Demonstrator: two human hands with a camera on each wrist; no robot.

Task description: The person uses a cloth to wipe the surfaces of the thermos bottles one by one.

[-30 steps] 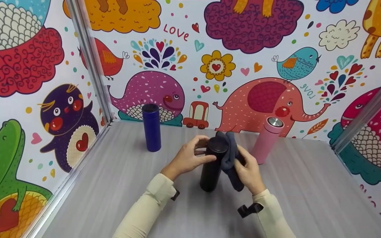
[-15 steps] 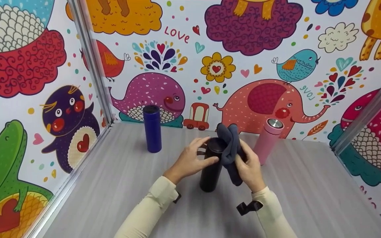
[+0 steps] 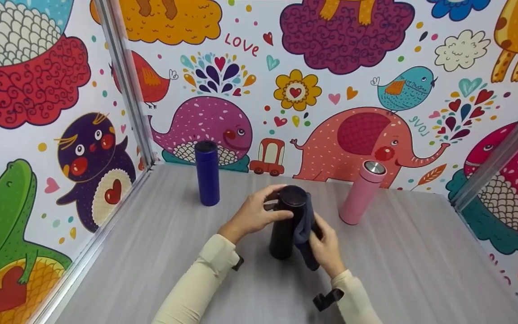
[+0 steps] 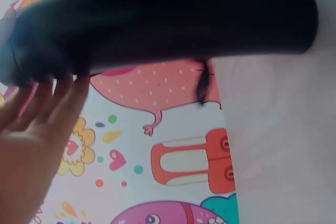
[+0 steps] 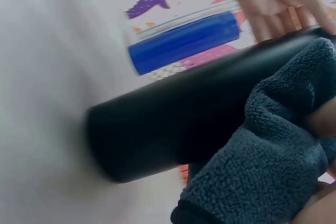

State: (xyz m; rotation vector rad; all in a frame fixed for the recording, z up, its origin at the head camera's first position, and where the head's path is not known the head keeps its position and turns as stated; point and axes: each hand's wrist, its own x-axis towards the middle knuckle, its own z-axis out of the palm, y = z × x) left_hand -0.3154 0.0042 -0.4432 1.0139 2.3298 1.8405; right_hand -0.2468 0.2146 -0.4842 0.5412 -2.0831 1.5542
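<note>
A black thermos (image 3: 280, 236) stands on the table in front of me. My left hand (image 3: 254, 212) holds it near the lid, thumb on the near side and fingers around the far side. In the left wrist view the left hand's fingers (image 4: 65, 98) touch the upper end of the thermos. A dark blue-grey towel (image 3: 305, 231) is bunched in my right hand (image 3: 328, 246), lying against the thermos's right side with its lower part hanging down. The right wrist view shows the towel (image 5: 262, 166) overlapping the black wall; part of the right hand is cut off there.
Back left stands a blue thermos (image 3: 207, 175) with a dark lid. A pink thermos (image 3: 360, 195) with a silver-topped lid stands to the right, beyond my right hand. Walls with printed cartoon animals enclose the grey table (image 3: 160, 270) at the back and sides.
The right hand and towel rose toward the lid half a second ago, then moved down and left against the thermos. The left hand keeps its hold, and more of the pink thermos shows.
</note>
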